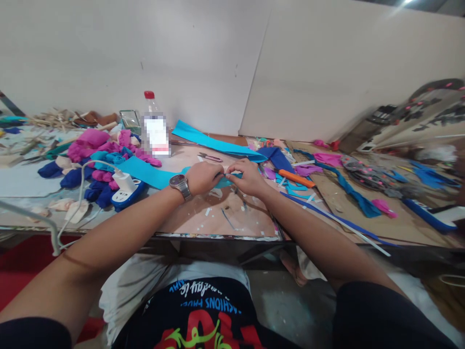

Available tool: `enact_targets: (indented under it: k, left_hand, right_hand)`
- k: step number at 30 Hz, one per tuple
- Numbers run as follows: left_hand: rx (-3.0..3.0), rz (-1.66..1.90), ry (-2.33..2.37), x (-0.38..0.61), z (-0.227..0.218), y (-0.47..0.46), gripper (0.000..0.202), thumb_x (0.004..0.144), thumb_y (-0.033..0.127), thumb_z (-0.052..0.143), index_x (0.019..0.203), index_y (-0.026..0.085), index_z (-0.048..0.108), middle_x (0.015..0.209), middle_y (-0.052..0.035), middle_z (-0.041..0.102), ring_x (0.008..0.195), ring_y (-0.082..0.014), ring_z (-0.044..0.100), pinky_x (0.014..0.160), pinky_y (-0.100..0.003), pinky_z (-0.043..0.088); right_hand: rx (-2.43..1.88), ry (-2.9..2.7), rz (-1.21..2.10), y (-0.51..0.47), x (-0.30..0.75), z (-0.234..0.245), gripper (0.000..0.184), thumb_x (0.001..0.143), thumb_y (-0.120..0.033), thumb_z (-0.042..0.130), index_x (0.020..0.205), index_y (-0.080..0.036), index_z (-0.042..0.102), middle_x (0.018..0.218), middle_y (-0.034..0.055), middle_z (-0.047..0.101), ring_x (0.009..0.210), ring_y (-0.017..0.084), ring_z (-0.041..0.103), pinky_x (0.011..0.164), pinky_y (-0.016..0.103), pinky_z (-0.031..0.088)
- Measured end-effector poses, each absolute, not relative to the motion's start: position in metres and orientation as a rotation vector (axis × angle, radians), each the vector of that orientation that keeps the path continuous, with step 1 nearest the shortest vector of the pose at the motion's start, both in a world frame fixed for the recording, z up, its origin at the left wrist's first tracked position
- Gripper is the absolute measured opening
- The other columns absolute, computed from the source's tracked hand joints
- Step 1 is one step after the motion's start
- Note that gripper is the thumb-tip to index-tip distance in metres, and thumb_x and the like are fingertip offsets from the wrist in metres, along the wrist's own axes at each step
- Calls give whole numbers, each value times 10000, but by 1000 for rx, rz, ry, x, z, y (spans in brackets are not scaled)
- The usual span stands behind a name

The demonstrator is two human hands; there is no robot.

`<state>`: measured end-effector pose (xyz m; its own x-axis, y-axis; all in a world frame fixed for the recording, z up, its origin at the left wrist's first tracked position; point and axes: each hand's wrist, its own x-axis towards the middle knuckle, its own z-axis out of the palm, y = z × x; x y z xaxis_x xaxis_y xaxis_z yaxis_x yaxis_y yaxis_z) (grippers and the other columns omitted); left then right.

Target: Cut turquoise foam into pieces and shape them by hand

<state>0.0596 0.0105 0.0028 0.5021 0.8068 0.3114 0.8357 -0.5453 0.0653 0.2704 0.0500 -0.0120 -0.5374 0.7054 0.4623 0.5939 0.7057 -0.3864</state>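
Note:
My left hand (204,177), with a wristwatch (180,185) on its wrist, and my right hand (246,175) meet at the middle of the table. Both are closed in a pinch on the end of a long turquoise fabric strip (152,174) that runs off to the left. The fingertips of the two hands almost touch. Another wide turquoise strip (214,141) lies behind the hands. Small purple snips (209,156) rest just beyond my left hand.
A pile of pink and blue fabric pieces (98,160) and a white-blue power strip (127,191) lie left. A clear bottle with a red cap (155,123) stands behind. An orange cutter (296,178), blue ribbons (354,196) and scraps cover the right side. The table edge (218,237) runs near me.

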Motion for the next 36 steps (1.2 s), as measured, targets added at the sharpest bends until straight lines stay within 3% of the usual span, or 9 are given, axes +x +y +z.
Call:
enact_targets:
  k: [9, 20, 36]
  left_hand:
    - [-2668, -472, -1404, 59, 0, 13, 295, 1004, 344, 478, 1150, 221, 702, 1042, -81, 771, 962, -264, 710, 754, -335, 453]
    - [-2692, -529, -1444, 54, 0, 15, 290, 990, 395, 506, 1083, 226, 722, 991, -65, 778, 921, -256, 721, 700, -324, 418]
    - [-2739, -541, -1442, 55, -2, 15, 285, 964, 381, 517, 1058, 230, 740, 915, -67, 773, 858, -241, 711, 707, -314, 424]
  right_hand:
    - [-864, -2358, 274, 52, 270, -12, 115, 878, -248, 640, 894, -215, 749, 988, 63, 781, 1006, 259, 623, 916, 410, 404]
    - [-819, -2338, 439, 56, 276, -7, 247, 931, -405, 629, 894, -207, 772, 943, 84, 784, 917, 252, 701, 853, 385, 515]
    - [-745, -2481, 267, 57, 278, -8, 124, 889, -302, 667, 915, -210, 746, 970, 80, 778, 962, 258, 689, 901, 398, 472]
